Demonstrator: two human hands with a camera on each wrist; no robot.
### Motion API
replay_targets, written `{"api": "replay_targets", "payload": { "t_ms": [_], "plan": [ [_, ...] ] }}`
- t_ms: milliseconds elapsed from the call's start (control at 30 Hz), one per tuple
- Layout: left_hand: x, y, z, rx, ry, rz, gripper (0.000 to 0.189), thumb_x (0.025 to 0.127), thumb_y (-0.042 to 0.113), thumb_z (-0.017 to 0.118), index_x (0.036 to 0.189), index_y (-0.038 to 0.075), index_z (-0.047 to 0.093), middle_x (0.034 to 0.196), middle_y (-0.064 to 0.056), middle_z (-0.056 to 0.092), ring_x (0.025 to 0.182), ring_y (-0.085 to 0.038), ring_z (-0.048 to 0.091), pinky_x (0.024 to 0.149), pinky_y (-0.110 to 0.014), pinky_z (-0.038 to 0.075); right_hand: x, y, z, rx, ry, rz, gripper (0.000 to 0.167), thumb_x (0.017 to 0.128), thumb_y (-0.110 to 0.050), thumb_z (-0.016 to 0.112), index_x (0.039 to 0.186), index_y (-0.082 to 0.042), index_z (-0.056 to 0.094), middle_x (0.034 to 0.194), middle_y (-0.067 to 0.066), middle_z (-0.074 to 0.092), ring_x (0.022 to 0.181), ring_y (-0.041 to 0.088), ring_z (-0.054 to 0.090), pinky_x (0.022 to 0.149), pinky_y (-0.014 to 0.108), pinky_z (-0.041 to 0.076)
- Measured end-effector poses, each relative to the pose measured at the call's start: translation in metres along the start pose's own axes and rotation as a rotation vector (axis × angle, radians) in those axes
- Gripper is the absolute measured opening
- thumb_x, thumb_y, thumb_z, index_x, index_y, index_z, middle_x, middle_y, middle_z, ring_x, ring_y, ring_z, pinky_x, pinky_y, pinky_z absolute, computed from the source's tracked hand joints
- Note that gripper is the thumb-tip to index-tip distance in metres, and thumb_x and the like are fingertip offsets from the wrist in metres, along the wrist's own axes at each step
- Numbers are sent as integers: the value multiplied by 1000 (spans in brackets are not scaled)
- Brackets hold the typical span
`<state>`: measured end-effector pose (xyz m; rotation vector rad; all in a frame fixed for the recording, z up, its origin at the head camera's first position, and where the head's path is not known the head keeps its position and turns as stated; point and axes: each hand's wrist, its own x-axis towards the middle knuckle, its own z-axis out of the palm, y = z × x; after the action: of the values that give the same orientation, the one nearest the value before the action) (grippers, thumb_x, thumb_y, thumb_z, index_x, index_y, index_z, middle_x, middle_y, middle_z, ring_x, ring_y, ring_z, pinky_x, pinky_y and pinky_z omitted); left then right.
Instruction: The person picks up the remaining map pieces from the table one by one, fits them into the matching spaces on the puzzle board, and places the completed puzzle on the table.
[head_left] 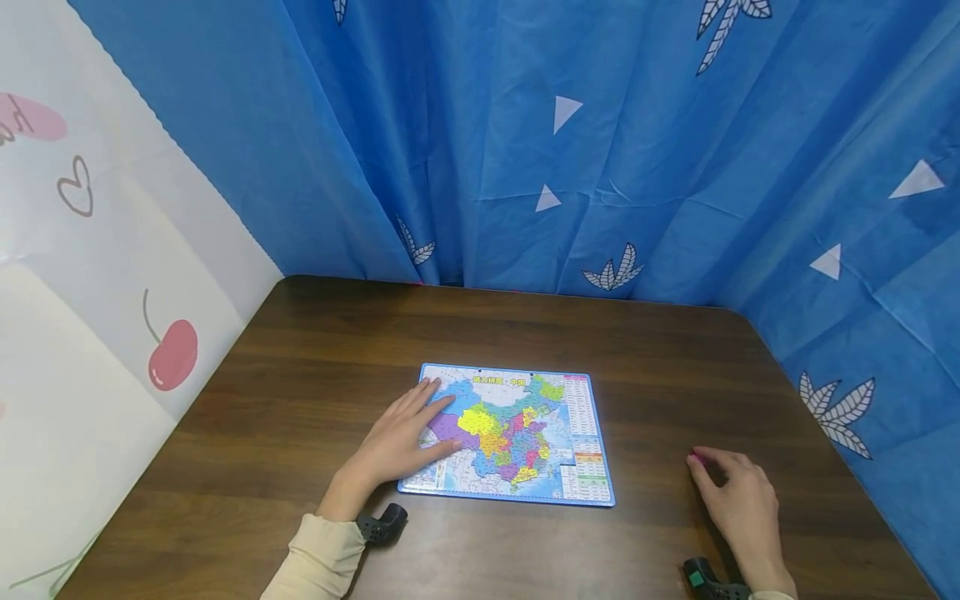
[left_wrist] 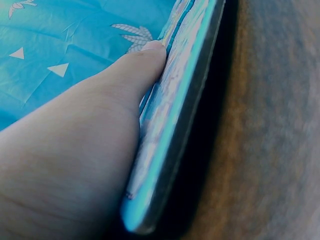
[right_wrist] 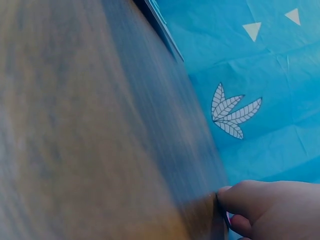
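Note:
A map puzzle board [head_left: 562, 492] of China, with coloured provinces and a blue border, lies flat on the table. My left hand [head_left: 405, 437] rests on the board's left part, fingers spread and covering some of the map. In the left wrist view, the thumb [left_wrist: 145, 62] lies on the board's face near its thick edge. Well to the right of the board, my right hand [head_left: 738, 500] pinches a small pink piece [head_left: 699, 457] between thumb and forefinger, low over the table. Only a thin dark and pink edge of that piece [right_wrist: 227, 218] appears in the right wrist view.
The dark wooden table [head_left: 337, 325] extends around the board. A blue curtain [head_left: 487, 167] hangs behind it and along the right side, and a white printed cloth [head_left: 112, 250] stands at the left. Each wrist wears a black camera [head_left: 384, 525].

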<state>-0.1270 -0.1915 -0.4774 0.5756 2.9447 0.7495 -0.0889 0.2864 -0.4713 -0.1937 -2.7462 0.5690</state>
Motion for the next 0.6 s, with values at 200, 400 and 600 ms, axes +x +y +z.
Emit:
{"api": "replay_targets", "payload": {
  "t_ms": [200, 400, 600],
  "plan": [
    [0, 0, 0, -1, -2, 0, 80, 93, 67, 61, 158, 24, 44, 172, -4, 22, 161, -28, 14, 126, -58, 21, 0, -3, 1, 3, 9, 2, 23, 93, -15, 76, 110, 1, 76, 117, 32, 68, 100, 49, 65, 83, 67, 47],
    [0, 0, 0, -1, 2, -1, 79, 92, 67, 61, 158, 25, 45, 172, -5, 23, 160, -29, 15, 126, -59, 21, 1, -5, 0, 25, 33, -28, 22, 93, -15, 77, 109, 0, 76, 114, 29, 70, 96, 47, 68, 80, 65, 52],
    [0, 0, 1, 7, 8, 3, 79, 92, 67, 61, 157, 24, 45, 172, -5, 24, 160, -29, 15, 126, -59, 22, 4, -9, -1, 71, 73, -121, 21, 90, -11, 80, 107, 0, 77, 110, 27, 72, 94, 46, 70, 79, 65, 53]
  ]
}}
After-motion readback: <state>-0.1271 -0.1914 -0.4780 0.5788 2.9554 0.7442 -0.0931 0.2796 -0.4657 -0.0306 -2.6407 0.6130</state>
